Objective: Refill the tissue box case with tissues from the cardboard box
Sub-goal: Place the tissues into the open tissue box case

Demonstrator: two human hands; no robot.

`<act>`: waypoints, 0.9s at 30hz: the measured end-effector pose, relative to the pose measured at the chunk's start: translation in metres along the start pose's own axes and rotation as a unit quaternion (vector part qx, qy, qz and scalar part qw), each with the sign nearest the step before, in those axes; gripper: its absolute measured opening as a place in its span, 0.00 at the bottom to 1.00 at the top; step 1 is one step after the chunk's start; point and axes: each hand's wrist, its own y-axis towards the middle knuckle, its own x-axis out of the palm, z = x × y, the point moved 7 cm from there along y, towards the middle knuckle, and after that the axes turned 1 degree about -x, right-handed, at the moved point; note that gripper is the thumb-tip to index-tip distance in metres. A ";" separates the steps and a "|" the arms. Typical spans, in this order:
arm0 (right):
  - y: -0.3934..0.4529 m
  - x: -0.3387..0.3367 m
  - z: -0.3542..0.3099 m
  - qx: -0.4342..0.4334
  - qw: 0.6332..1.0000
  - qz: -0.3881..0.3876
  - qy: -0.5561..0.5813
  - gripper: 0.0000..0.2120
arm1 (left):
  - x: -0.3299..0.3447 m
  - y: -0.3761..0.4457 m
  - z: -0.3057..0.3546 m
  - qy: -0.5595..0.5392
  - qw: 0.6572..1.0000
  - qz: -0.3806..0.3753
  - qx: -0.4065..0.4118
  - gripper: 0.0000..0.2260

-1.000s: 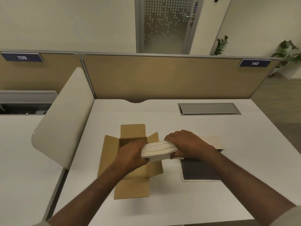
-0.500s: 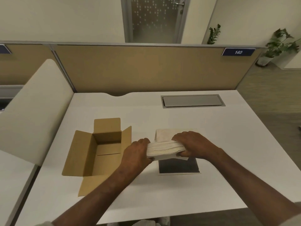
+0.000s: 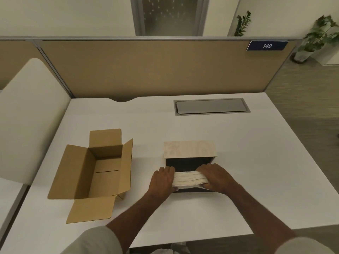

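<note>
A white stack of tissues (image 3: 188, 181) is held by its two ends over the open tissue box case (image 3: 185, 164), which is dark inside. My left hand (image 3: 162, 181) grips the stack's left end and my right hand (image 3: 215, 178) grips its right end. The case's pale wood-grain lid (image 3: 189, 151) lies folded back on the far side. The brown cardboard box (image 3: 95, 171) stands open to the left on the white desk (image 3: 238, 162), and its visible inside shows only bare cardboard.
A grey cable hatch (image 3: 211, 106) is set in the desk's far right part. A tan partition (image 3: 146, 70) closes the back, and a cream side panel (image 3: 27, 116) stands at the left. The desk's front edge runs close below my forearms.
Both hands have carried the tissue stack rightward from above the cardboard box to above the open case, and lower. The view has shifted right.
</note>
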 end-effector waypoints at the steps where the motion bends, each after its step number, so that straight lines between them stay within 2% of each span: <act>1: 0.001 0.006 0.003 0.002 1.000 0.001 -0.002 0.24 | 0.005 0.004 -0.001 0.002 1.000 -0.006 -0.002 0.29; 5: 0.001 0.026 0.010 -0.006 1.000 0.011 0.002 0.25 | 0.025 0.015 -0.007 0.008 1.000 -0.029 -0.004 0.31; 9: 0.001 0.036 0.015 -0.010 0.999 0.019 0.025 0.26 | 0.031 0.015 -0.014 -0.022 1.000 -0.010 0.005 0.31; 12: -0.001 0.039 0.026 0.009 0.999 0.020 0.047 0.27 | 0.034 0.008 -0.028 -0.111 0.994 -0.013 -0.004 0.32; 16: -0.013 0.047 0.050 0.074 0.986 0.036 0.145 0.30 | 0.040 -0.001 -0.057 -0.249 0.965 -0.021 -0.076 0.31; 21: -0.016 0.059 0.062 0.151 0.935 0.034 0.320 0.27 | 0.050 -0.002 -0.071 -0.337 0.935 -0.035 -0.110 0.25; 27: -0.021 0.063 0.083 0.229 0.822 0.068 0.516 0.25 | 0.047 0.007 -0.072 -0.441 0.887 -0.034 -0.134 0.19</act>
